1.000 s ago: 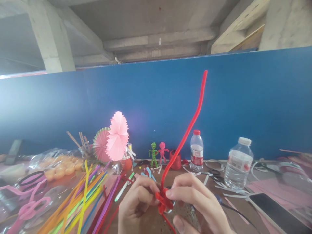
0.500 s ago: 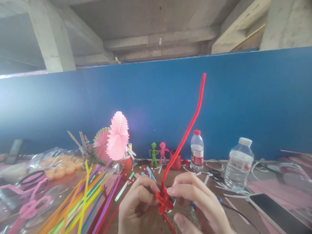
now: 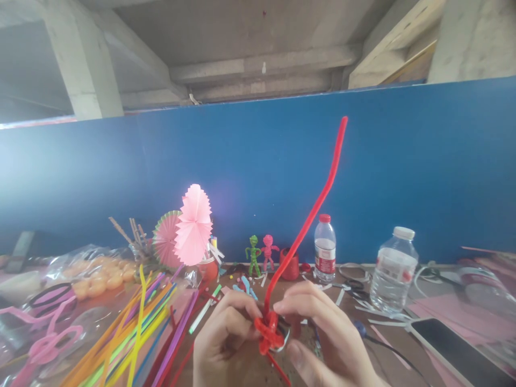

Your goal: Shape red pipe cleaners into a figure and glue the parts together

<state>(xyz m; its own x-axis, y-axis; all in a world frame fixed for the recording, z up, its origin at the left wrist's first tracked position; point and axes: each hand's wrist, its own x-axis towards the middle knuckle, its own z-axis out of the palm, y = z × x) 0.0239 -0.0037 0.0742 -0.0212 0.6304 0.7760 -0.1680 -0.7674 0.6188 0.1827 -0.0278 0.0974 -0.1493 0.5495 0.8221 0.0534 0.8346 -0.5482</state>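
Note:
A long red pipe cleaner (image 3: pixel 311 216) rises from a looped, twisted red knot and leans to the right, bent partway up. My left hand (image 3: pixel 223 336) is closed in a pinch on the left side of that knot. Against the knot's upper right rests the index fingertip of my right hand (image 3: pixel 332 330), while its thumb stays apart, lower down. A pale curved edge shows behind the knot; what it belongs to is hidden. Beyond my hands stand a green pipe-cleaner figure (image 3: pixel 253 257) and a pink one (image 3: pixel 268 250).
Loose coloured pipe cleaners (image 3: pixel 121 336) and a pink looped shape (image 3: pixel 46 346) lie at left. Pink paper fans (image 3: pixel 194 226) stand behind. Two water bottles (image 3: pixel 324 250), black scissors (image 3: pixel 357 287), paper strips and a phone (image 3: pixel 455 349) occupy the right. A blue partition (image 3: pixel 242 156) closes the back.
The pipe cleaner's free end has tilted slightly further right. My right thumb has shifted up a little, and the knot has turned slightly; my left hand keeps its pinch.

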